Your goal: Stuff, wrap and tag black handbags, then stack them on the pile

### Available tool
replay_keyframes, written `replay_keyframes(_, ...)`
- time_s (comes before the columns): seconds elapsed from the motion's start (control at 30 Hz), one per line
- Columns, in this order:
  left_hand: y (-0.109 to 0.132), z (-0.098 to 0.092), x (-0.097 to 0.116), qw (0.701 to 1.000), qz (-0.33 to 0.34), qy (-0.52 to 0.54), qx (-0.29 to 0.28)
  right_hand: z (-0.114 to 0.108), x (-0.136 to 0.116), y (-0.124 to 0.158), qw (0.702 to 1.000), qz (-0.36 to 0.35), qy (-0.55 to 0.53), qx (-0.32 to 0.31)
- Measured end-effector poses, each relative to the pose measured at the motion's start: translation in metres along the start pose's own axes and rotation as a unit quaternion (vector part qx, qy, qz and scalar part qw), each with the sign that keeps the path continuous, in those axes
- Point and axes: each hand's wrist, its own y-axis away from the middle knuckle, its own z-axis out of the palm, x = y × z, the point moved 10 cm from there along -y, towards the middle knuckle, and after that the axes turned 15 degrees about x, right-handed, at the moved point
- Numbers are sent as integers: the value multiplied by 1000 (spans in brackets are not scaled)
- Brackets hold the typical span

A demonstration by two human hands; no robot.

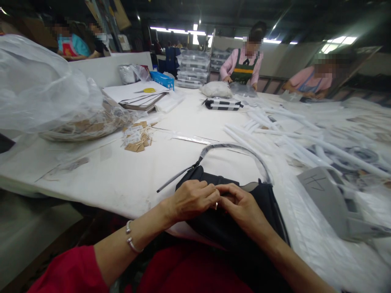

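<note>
A black handbag (269,203) lies at the table's near edge, partly over my lap. Its strap (241,148), wrapped in clear film, arches up behind it, and a wrapped strap end sticks out to the left. My left hand (195,199) and my right hand (241,205) meet over the front of the bag, fingertips pinched together. A small shiny metal bit (216,206) shows between them; my fingers cover the rest, so its kind cannot be made out.
Brown paper tags (139,140) lie left of centre, near a large clear plastic bag (51,89). Yellow scissors (148,90) rest on stacked sheets. A grey tape dispenser (326,199) stands at right, among white tubes (305,146). Across the table, a person in an apron (244,69) works.
</note>
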Motion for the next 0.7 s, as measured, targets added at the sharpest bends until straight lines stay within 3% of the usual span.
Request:
replay_keyframes(0.1,4,-2,6,1000,12,-13,9,2,-3,0,998,-35,50,4)
replay_keyframes(0.3,11,-1,10,1000,17,-4,5,9,-4,-4,997,-17,79,-10)
replay_keyframes(0.37,13,1,8,1000,3,17,3,10,-4,-3,997,-14,73,-11)
replay_keyframes(0.43,16,5,-4,998,-52,46,-6,9,-6,-3,998,-27,63,-2)
replay_keyframes(0.57,23,22,-29,980,-176,87,-45,0,-27,2,979,-173,99,34)
replay_keyframes(0.63,24,34,-30,977,-174,84,-93,0,-39,8,956,-256,140,30)
replay_keyframes(0.7,25,43,-31,974,-166,71,-134,2,-49,15,941,-295,166,7)
